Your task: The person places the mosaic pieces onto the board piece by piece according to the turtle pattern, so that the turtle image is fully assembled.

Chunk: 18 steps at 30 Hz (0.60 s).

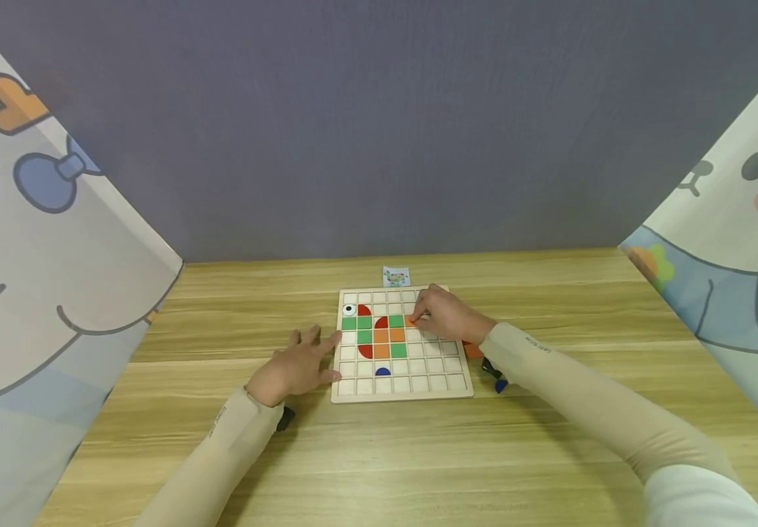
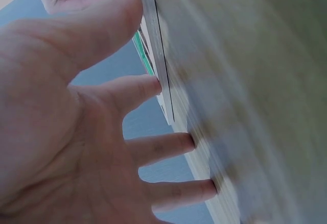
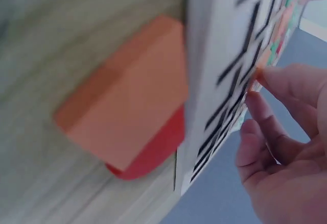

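A white gridded board (image 1: 431, 384) lies on the table, with green, orange and red tiles set in its squares. Between thumb and fingertips, my right hand (image 1: 444, 313) pinches an orange square tile (image 3: 253, 79) at the board surface, right of a green tile (image 1: 396, 321). My left hand (image 1: 299, 364) is spread at the board's left side, its thumb and index fingertip at the edge in the left wrist view. A round eye tile (image 1: 348, 309) sits at the upper left of the grid. Lower down lies a blue half-round tile (image 1: 383, 372).
Beside the board's right edge, a loose orange tile (image 3: 127, 96) overlaps a red piece (image 3: 158, 150). A blue piece (image 1: 500, 385) is near the right wrist. Behind the board lies a small picture card (image 1: 395, 276). A grey panel (image 1: 392, 132) rises at the table's back.
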Each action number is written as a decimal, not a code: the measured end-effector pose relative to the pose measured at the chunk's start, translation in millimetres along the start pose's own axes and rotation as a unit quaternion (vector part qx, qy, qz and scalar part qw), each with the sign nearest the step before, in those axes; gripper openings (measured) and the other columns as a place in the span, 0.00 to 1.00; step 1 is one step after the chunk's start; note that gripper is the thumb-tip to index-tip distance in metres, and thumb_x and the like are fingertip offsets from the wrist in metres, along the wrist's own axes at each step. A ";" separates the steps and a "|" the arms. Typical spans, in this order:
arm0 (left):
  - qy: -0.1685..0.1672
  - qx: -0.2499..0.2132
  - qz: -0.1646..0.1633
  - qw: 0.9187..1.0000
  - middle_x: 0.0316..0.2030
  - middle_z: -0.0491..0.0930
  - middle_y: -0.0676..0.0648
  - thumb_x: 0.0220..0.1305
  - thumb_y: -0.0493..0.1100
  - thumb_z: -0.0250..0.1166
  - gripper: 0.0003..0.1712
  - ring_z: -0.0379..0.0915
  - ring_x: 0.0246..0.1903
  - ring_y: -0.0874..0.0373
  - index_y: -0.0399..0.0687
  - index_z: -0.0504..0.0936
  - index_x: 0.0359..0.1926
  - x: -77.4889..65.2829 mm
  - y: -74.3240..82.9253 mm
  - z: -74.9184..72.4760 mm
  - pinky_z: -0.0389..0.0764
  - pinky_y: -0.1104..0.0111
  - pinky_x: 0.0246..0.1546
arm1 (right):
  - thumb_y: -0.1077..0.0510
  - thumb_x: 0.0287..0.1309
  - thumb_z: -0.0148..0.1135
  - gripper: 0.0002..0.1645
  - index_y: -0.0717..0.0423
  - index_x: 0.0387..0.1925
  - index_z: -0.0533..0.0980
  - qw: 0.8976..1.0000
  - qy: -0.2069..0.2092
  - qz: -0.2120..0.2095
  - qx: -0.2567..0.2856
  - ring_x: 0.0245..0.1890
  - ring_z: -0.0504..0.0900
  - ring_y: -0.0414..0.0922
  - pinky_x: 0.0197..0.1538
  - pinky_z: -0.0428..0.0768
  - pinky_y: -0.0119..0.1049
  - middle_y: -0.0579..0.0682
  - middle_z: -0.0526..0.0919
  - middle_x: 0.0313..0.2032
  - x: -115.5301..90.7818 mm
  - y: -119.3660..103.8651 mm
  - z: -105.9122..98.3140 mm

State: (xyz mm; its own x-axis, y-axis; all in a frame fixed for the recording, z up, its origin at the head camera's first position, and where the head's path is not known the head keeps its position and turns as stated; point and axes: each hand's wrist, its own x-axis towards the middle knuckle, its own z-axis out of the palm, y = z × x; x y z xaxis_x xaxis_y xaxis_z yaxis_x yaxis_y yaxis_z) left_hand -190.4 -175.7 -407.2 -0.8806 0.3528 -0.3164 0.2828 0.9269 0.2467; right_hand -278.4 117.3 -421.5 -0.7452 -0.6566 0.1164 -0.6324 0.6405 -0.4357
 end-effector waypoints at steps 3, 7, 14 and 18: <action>-0.002 -0.001 0.000 1.000 0.70 0.46 0.32 0.64 0.57 0.59 0.42 0.41 0.64 0.23 0.53 0.52 0.74 -0.6 0.2 -0.4 0.57 0.28 0.48 | 0.64 0.56 0.66 0.08 0.58 0.39 0.85 1.000 -0.005 0.001 0.024 0.37 0.72 0.44 0.45 0.73 0.40 0.46 0.79 0.35 -6.6 3.6 -6.2; 0.001 -0.004 0.001 1.000 0.70 0.46 0.32 0.64 0.58 0.59 0.43 0.41 0.64 0.23 0.54 0.52 0.74 0.2 -0.4 0.6 0.57 0.28 0.47 | 0.65 0.56 0.66 0.06 0.55 0.36 0.84 0.999 0.000 0.001 0.046 0.39 0.72 0.44 0.44 0.74 0.42 0.45 0.78 0.37 -25.3 15.3 -18.1; 0.003 -0.002 0.001 1.000 0.70 0.45 0.33 0.63 0.58 0.59 0.43 0.41 0.64 0.23 0.55 0.52 0.74 2.4 -2.7 2.5 0.58 0.28 0.47 | 0.65 0.53 0.68 0.05 0.52 0.31 0.84 1.000 0.007 -0.012 0.017 0.37 0.74 0.42 0.52 0.73 0.47 0.42 0.78 0.35 -64.2 35.4 -33.1; 0.002 -0.006 0.002 1.000 0.70 0.46 0.32 0.63 0.58 0.60 0.43 0.41 0.64 0.23 0.54 0.53 0.74 1.0 -1.9 2.3 0.58 0.27 0.46 | 0.63 0.51 0.70 0.05 0.50 0.31 0.84 1.000 0.002 -0.003 0.009 0.39 0.74 0.42 0.45 0.76 0.40 0.41 0.78 0.36 -88.2 37.1 -38.0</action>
State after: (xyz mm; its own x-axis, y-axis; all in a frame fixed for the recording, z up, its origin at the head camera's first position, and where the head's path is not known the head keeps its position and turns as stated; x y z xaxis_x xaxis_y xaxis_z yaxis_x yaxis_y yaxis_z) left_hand -191.0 -176.8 -410.1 -0.8811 0.3563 -0.3111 0.2822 0.9238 0.2587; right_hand -244.2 214.1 -414.0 -0.7418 -0.6593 0.1230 -0.6336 0.6287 -0.4509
